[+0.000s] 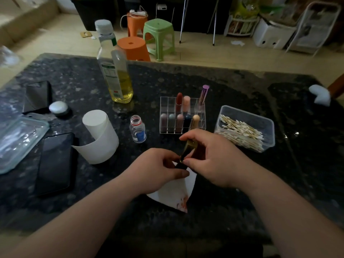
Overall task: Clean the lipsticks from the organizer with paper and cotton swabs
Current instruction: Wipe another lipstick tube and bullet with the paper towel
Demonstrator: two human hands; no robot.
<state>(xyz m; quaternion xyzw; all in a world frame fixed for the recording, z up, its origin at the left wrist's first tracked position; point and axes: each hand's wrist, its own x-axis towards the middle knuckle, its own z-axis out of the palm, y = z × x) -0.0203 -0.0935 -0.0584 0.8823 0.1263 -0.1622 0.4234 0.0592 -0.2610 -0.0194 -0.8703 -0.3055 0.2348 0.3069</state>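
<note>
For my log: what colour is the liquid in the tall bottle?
Yellow; the tall bottle shows best in the head view.

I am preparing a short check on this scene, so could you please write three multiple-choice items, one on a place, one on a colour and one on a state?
1. On which side of the organizer does the tub of cotton swabs stand?
A. left
B. right
C. behind

2. What colour is the liquid in the tall bottle?
A. yellow
B. blue
C. red

3. The gold lipstick above the paper is:
A. lying untouched
B. standing in the organizer
C. held by both hands

Answers:
1 B: the tub sits to the right of the organizer.
2 A: the lower part of the bottle shows yellow.
3 C: the left hand and the right hand both grip it.
</note>
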